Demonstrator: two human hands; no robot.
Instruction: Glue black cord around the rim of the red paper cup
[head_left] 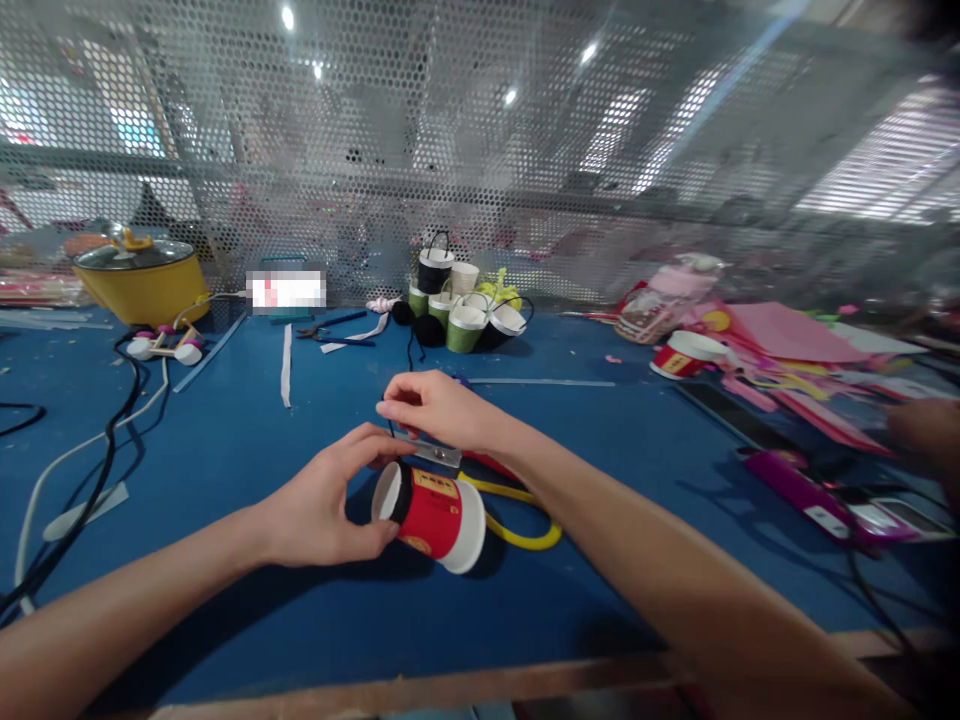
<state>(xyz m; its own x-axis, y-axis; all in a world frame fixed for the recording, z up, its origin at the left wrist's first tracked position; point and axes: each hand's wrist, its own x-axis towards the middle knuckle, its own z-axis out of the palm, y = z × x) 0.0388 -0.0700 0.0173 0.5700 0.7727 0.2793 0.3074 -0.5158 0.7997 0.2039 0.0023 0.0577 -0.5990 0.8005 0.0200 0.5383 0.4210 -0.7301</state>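
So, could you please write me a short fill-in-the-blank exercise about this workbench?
1. The nearest red and white cup is in the person's ____ hand.
2. The band around that cup is coloured ____.
3. Beyond the right hand, the tabletop is coloured ____.
4. The lidded pot has a ____ body.

Missing words: left; black; blue; yellow.

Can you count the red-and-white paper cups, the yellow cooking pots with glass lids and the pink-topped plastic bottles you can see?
Red-and-white paper cups: 2
Yellow cooking pot with a glass lid: 1
Pink-topped plastic bottle: 1
Total: 4
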